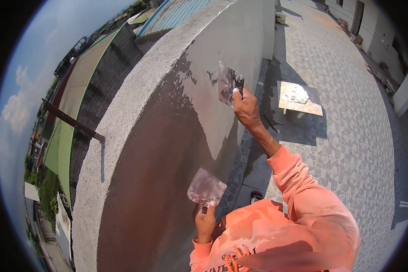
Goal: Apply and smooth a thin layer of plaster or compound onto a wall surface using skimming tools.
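At upper centre, the right hand has its grip around a flat blade, lying leftward, long edge near-upright, by the wall's paler area; the left hand, lower centre, pinches a squarish plate.

Coral-orange sweatshirt, long loose sleeves, banded cuffs, brighter orange drawstrings, dark chest print.

Outdoor terrace; tiled floor; parapet; roofs beyond.
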The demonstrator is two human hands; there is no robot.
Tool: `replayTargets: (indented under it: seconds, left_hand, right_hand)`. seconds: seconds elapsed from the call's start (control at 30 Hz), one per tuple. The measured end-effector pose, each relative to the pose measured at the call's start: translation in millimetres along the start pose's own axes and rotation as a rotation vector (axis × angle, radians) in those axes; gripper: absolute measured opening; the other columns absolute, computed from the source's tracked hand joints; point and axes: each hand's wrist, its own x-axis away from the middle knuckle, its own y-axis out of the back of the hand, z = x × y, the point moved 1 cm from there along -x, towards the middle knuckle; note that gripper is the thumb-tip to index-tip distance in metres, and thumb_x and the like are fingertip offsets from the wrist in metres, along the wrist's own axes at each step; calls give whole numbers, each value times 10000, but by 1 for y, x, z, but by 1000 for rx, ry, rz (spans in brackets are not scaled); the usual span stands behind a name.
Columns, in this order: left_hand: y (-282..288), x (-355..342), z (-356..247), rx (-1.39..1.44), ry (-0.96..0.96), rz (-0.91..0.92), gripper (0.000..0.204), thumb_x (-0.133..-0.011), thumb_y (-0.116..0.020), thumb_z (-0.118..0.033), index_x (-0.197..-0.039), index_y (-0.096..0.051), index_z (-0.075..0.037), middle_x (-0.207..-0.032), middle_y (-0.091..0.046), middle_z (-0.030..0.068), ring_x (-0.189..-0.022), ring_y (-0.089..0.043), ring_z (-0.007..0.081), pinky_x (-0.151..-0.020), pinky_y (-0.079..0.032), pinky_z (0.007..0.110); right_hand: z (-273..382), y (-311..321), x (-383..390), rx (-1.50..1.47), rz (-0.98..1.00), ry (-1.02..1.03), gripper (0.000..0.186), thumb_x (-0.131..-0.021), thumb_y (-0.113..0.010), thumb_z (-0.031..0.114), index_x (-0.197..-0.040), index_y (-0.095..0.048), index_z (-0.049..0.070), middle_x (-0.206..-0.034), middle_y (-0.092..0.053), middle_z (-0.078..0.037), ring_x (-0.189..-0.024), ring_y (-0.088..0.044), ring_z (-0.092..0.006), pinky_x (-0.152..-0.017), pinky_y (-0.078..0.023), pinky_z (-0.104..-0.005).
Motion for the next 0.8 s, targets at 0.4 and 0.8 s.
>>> replayTargets:
  seconds: [0.4, 0.8]
  left_hand:
    - [15, 19, 15, -55, -38, -84, 222, -880, -601, -81, -1065, -571, 38, -872, -589, -12, -736, -487, 52, -635, -387, 206]
    - [8, 13, 2, -107, -39, -96, 247, -875, -619, -104, -1074, -576, 35, -802, -575, -33, -672, -450, 44, -585, -366, 209]
  right_hand:
    - [-38, -33, -103, 152, 76, -99, 323, -849, -442, 136, -1092, -560, -41, -769, -613, -205, -687, -612, -338, -670, -484, -397]
    - [-7, -59, -12, 188, -75, 372, 372, -719, -463, -65, -1080, -525, -131, -1083, -537, -308, -1048, -505, -475, -922, -423, -449]
